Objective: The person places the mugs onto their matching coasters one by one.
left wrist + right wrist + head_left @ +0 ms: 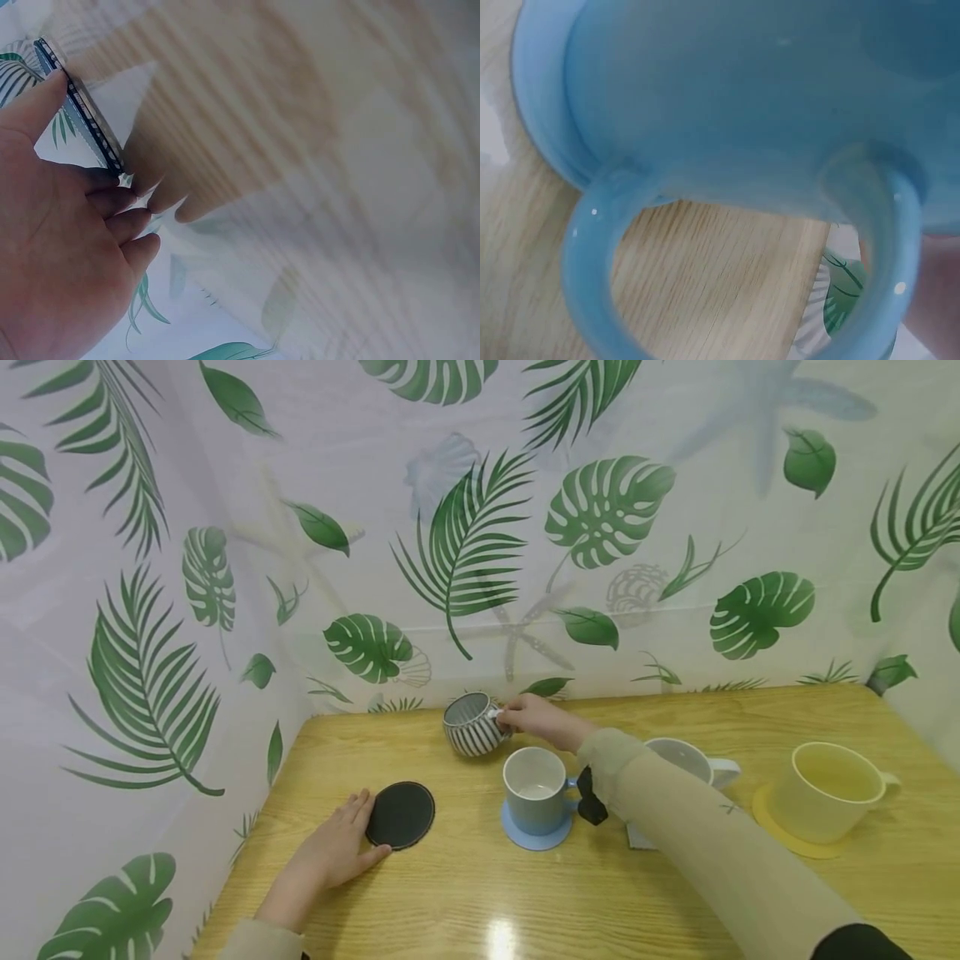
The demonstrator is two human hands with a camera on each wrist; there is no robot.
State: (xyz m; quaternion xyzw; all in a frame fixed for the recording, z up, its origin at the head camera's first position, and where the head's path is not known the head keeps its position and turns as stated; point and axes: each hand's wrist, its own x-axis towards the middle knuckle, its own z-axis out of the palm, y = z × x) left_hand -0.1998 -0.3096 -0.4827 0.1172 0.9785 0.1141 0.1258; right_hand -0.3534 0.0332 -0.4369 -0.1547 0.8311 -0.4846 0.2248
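Observation:
A round black coaster (402, 815) lies on the table's left side. Its left rim is held between the thumb and fingers of my left hand (335, 843); the left wrist view shows the coaster (79, 105) edge-on beside that hand (71, 240). Farther back, my right hand (547, 720) pinches the handle of a grey-and-white striped mug (474, 732), which leans to one side. Whether its base touches the table cannot be told. Below my right wrist stands a blue-grey mug (536, 802) on a blue coaster (536, 842); this mug (742, 112) fills the right wrist view.
A white mug (678, 753) on a grey coaster (640, 838) is partly hidden under my right forearm. Farther right, a yellow mug (828, 802) sits on a yellow coaster (787, 839). Leaf-printed cloth (480, 635) rises behind the wooden table (435, 910).

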